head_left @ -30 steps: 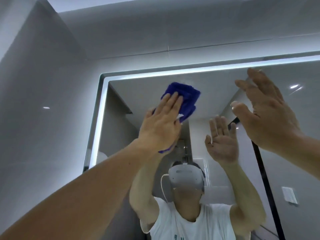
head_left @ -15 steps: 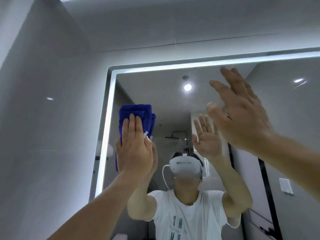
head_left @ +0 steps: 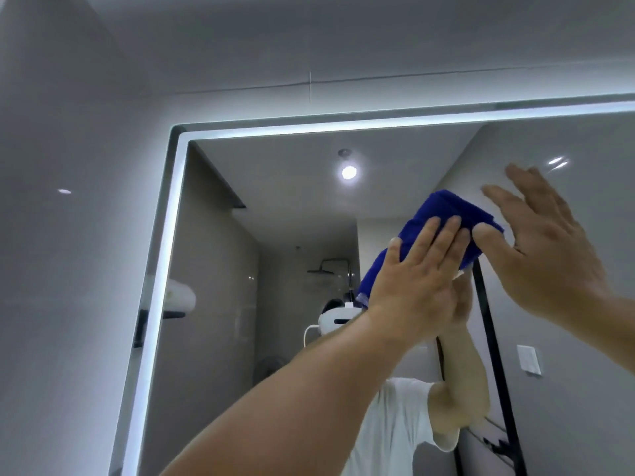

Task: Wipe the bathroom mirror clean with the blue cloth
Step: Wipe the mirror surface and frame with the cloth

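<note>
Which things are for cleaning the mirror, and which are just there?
For the job: blue cloth, mirror, left hand pressing the cloth.
Just there: right hand, raised and open; grey wall; reflected shower head, ceiling lamp and wall switch.

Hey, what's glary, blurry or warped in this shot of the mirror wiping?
Head view: the lit white strip around the rectangular wall mirror glows evenly; a reflected round ceiling spotlight blows out white; the raised right hand smears at its fingertips; the folded blue cloth looks sharp; the mirror's edges lean, likely from the wide lens.
</note>
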`<state>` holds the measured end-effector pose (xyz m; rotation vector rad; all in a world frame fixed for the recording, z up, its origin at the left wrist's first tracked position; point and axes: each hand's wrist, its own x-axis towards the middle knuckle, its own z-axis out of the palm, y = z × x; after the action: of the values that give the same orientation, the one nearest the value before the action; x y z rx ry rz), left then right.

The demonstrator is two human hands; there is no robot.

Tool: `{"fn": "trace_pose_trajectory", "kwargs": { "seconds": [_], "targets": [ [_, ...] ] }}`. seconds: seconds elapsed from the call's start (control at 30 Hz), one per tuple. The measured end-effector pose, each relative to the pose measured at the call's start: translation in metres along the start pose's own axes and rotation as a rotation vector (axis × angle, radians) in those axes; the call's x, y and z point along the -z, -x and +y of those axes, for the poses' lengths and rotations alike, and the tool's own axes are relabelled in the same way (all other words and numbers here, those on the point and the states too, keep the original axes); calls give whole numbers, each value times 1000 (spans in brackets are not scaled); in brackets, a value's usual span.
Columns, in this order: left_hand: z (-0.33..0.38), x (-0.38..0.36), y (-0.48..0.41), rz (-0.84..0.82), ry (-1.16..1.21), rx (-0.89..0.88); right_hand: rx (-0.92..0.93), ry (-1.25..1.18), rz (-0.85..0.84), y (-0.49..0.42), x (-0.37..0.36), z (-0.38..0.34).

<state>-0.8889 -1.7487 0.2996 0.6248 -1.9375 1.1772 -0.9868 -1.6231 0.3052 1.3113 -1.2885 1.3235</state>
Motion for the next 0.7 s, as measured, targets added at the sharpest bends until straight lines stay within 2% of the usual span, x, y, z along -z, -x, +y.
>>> {"fn": "trace_pose_trajectory", "kwargs": {
  "seconds": [0.13, 0.3, 0.5, 0.7],
  "targets": [
    [-34, -3, 18, 67, -15, 27, -16, -43, -20, 2, -21, -16],
    [-127, 6, 76, 197, -11, 227, 29, -90, -51, 5, -60, -69],
    [-222, 28, 159, 241, 27, 486, 133, -125, -115, 5, -99, -138],
    [-240, 29, 224, 298, 75, 698, 238, -207, -121, 9, -113, -186]
  ]
}}
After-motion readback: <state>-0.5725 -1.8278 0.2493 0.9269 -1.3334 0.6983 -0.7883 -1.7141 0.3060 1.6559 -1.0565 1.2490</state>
